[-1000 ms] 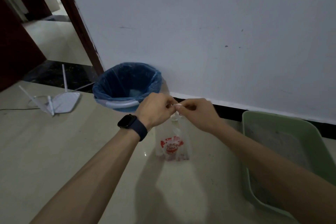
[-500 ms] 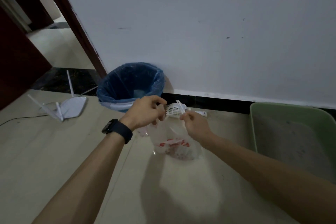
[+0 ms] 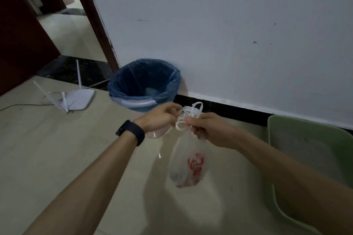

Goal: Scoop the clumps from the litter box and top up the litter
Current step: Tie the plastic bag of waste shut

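A clear plastic bag (image 3: 188,162) with a red print hangs above the floor, with dark clumps at its bottom. My right hand (image 3: 212,129) pinches the bag's neck and its white handle loops. My left hand (image 3: 162,117) is level with it on the left, its fingers curled on the bag's handles. Just behind my fingers lies a white slotted litter scoop (image 3: 186,111) on the floor. The green litter box (image 3: 275,133) with grey litter stands at the right by the wall.
A bin with a blue liner (image 3: 144,84) stands against the white wall, just behind my left hand. A white router (image 3: 76,99) with antennas and a cable lies on the floor at the left. An open doorway is at the upper left.
The bag has been lifted off the floor and now hangs narrow from its neck. Both hands stayed on its handles, which now form loops, and my view has moved closer.
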